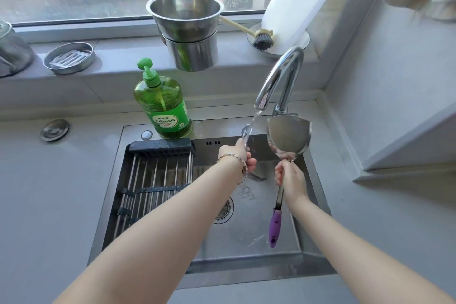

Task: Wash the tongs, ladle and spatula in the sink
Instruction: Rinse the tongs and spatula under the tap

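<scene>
My right hand (291, 177) grips the steel spatula (288, 137) by its neck, blade up and tilted toward the tap, purple handle end (275, 228) hanging down over the sink (318, 195). My left hand (240, 155) is under the running water (251, 126) from the faucet (283, 76), fingers curled; a small shiny thing shows at its fingertips, and I cannot tell what it is. A dark metal piece (256, 176) lies on the sink floor below the left hand. Tongs and ladle cannot be told apart from here.
A black roll-up drying rack (153, 180) covers the sink's left half. A green dish soap bottle (162, 106) stands behind it. On the sill sit stacked steel pots (187, 32), a dish brush (262, 41), a white board (303, 0) and a round steel dish (70, 57).
</scene>
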`<state>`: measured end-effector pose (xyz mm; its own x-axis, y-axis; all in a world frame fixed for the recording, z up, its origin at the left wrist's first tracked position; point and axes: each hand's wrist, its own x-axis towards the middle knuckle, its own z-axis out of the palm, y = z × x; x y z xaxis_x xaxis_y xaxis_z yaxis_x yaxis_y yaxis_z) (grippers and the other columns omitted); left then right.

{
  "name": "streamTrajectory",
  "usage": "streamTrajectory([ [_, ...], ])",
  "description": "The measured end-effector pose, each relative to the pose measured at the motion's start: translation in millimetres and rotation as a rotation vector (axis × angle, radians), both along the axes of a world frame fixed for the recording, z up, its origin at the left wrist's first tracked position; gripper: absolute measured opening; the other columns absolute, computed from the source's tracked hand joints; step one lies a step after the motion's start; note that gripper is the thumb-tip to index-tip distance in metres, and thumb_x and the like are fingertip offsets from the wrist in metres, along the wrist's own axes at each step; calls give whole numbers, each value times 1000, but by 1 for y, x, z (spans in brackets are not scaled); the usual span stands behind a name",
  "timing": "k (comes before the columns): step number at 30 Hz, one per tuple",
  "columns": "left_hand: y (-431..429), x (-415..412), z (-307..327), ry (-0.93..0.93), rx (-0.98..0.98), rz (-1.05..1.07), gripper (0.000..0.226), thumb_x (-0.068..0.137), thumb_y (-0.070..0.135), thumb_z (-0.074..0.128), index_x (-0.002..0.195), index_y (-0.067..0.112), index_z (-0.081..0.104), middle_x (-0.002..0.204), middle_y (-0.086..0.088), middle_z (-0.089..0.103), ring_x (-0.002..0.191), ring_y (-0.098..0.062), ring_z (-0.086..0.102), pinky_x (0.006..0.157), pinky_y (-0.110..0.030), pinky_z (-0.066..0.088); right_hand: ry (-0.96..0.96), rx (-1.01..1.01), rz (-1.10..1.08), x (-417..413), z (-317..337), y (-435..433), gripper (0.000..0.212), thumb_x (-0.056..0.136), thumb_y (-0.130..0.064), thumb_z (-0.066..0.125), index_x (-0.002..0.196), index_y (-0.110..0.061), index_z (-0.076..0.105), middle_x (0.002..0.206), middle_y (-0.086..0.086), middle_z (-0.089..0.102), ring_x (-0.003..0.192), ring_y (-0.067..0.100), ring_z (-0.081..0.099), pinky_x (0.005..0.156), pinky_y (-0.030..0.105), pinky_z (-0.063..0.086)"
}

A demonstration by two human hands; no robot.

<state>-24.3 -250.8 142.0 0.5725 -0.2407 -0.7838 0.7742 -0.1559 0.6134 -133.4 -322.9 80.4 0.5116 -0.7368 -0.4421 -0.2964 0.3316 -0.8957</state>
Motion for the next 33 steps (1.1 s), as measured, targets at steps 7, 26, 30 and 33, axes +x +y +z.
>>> streamTrajectory([
  [7, 8, 28, 13, 128, -106, -46, 35, 97, 1, 23, 65, 8, 35, 26, 1, 33, 15, -5, 26, 23, -11, 20, 63, 31, -34, -1, -1, -7, 28, 91, -9, 40, 63, -13, 43, 56, 2, 33, 51, 14, 28, 51, 27, 23],
  [26, 30, -11, -25, -522, 241, -815, 17, 92, 32, 52, 99, 17, 52, 66, 5, 55, 43, -1, 48, 40, -13, 40, -77, 495, -63, 54, 37, 21, 25, 99, -12, 37, 86, -2, 56, 82, 13, 58, 73, 21, 59, 71, 30, 53],
  [30, 46, 4, -32, -621, 405, -813, 19, 94, 27, 47, 98, 14, 61, 58, 6, 53, 46, -8, 44, 45, -20, 36, 94, 219, 84, 53, 36, 9, 27, 92, 1, 45, 114, 15, 54, 111, 28, 60, 108, 35, 59, 95, 36, 49],
  [33, 55, 11, -37, -604, 449, -779, 14, 93, 25, 49, 88, 15, 58, 57, 5, 52, 50, -13, 47, 54, -24, 45, 208, -5, 32, 52, 31, -21, 50, 88, -3, 47, 137, 1, 39, 96, 10, 59, 95, 24, 55, 97, 39, 47],
])
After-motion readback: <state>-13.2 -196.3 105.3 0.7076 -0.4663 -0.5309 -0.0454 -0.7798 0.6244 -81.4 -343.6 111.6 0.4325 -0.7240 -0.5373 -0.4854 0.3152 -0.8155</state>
